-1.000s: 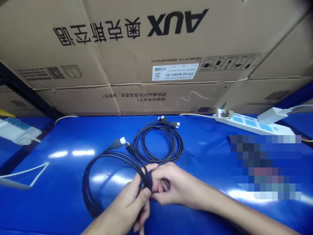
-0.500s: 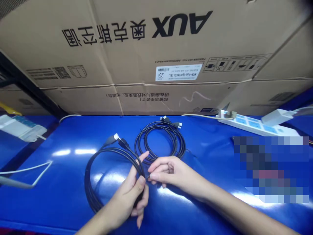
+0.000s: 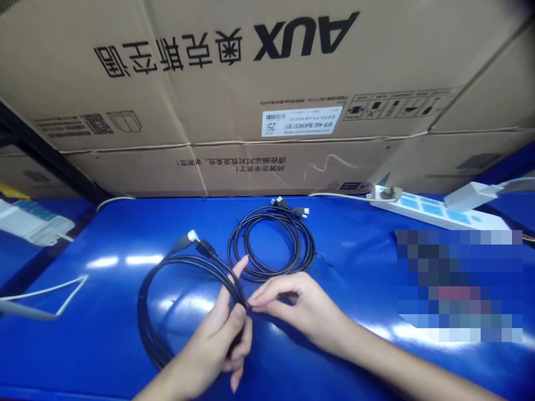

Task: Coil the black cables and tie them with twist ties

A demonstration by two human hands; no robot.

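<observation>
My left hand (image 3: 217,334) is shut around a looped black cable (image 3: 144,312), gripping the bundle with the index finger raised along it. Two connector ends of this cable (image 3: 196,242) lie on the table above my hand, one with a white tip. My right hand (image 3: 292,306) comes in from the right, its fingertips pinching a thin dark strand (image 3: 249,304) at the side of the bundle. A second coiled black cable (image 3: 271,242) lies beyond my hands, its connector ends (image 3: 290,207) at the far side, just past my left index fingertip.
A glossy blue padded tabletop (image 3: 92,289) ends against a large cardboard box (image 3: 251,94) printed AUX. A white power strip (image 3: 430,211) with a plugged-in adapter stands far right. A white device (image 3: 33,223) and thin white cord (image 3: 50,295) lie left. A pixelated patch (image 3: 460,284) covers the right.
My right hand has drawn back from clasping the bundle and now pinches at its side with the fingertips. My left hand still grips the cable, its index finger now raised.
</observation>
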